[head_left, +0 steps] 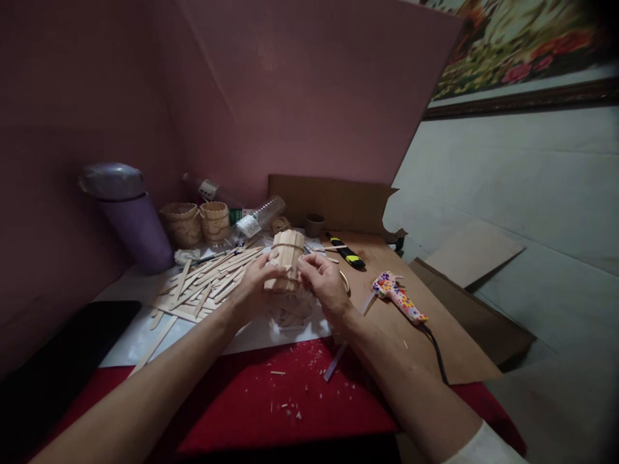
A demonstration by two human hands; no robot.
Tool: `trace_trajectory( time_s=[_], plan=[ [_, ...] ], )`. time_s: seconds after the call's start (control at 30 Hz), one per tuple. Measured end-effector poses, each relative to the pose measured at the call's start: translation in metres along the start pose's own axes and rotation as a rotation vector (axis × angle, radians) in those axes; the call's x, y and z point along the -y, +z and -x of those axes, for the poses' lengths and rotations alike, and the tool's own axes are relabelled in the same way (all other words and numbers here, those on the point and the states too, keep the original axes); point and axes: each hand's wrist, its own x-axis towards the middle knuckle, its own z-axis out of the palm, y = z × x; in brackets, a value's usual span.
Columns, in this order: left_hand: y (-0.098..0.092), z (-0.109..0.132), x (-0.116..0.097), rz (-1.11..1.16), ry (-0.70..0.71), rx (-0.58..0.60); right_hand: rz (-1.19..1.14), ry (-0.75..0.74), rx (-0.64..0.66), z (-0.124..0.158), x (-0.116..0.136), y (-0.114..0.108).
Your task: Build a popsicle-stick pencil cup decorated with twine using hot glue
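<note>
Wooden-stick container (pixel 289 248) is held at the center of a crowded work area, banded near its top and again lower down, leaning slightly between two bare hands. The left grip (pixel 252 278) is wrapped around its lower left side, thumb across the front. The right grip (pixel 324 278) is narrow, its fingertips drawn together at the container's right edge; whether they pinch some small piece (the fingers hide the spot) cannot be told.

Just below the container stands a see-through tub (pixel 291 314), its contents too dim to name. To its left, flat wooden sticks (pixel 217 283) lie heaped across a white sheet (pixel 120 341). A gold-colored ring (pixel 345 282) shows beside the right wrist, and a translucent strip (pixel 334 363) juts out beneath the right forearm. Pale scraps (pixel 291 408) litter the red-covered surface (pixel 217 406) in front.

On the right, a flower-patterned glue gun (pixel 399 299) rests on a brown board (pixel 459 361), its dark cord trailing toward the near edge. Farther back on the board lies a black-and-yellow cutter (pixel 345 251), near a small dark cup (pixel 314 224). Along the rear left, a clear bottle (pixel 258 218) lies tilted near two tan decorated cups (pixel 215 222), with a purple flask (pixel 130 222) leaning at far left. Behind the board, a framed floral picture (pixel 527 51) hangs on the pale wall.
</note>
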Motion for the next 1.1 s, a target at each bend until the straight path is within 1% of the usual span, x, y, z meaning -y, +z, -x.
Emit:
trace_trajectory(
  time_s=[0.07,0.13,0.33,0.57,0.8,0.9,1.03,1.1],
  plan=[
    [0.002,0.002,-0.002,0.032,-0.033,0.046,-0.007,-0.011,0.001,0.001,0.002,0.0],
    [0.002,0.003,-0.002,0.043,-0.048,0.059,-0.011,-0.027,0.008,0.002,0.003,0.0],
    [-0.001,-0.002,0.005,0.022,-0.03,-0.001,-0.024,-0.031,0.024,0.002,0.0,0.001],
    [-0.007,-0.008,0.014,0.035,0.014,-0.001,-0.028,-0.03,0.033,0.002,-0.002,0.001],
    [-0.004,-0.006,0.011,0.061,0.013,-0.063,-0.079,-0.036,0.022,0.003,-0.001,0.002],
    [-0.004,-0.005,0.008,0.102,-0.021,-0.06,-0.102,-0.039,-0.012,0.003,-0.002,0.002],
    [-0.005,-0.005,0.003,0.195,-0.098,-0.006,-0.108,-0.034,-0.04,0.003,-0.001,-0.001],
    [-0.004,-0.004,0.002,0.21,-0.107,-0.024,-0.105,-0.041,-0.059,0.003,0.0,-0.001]
  ],
)
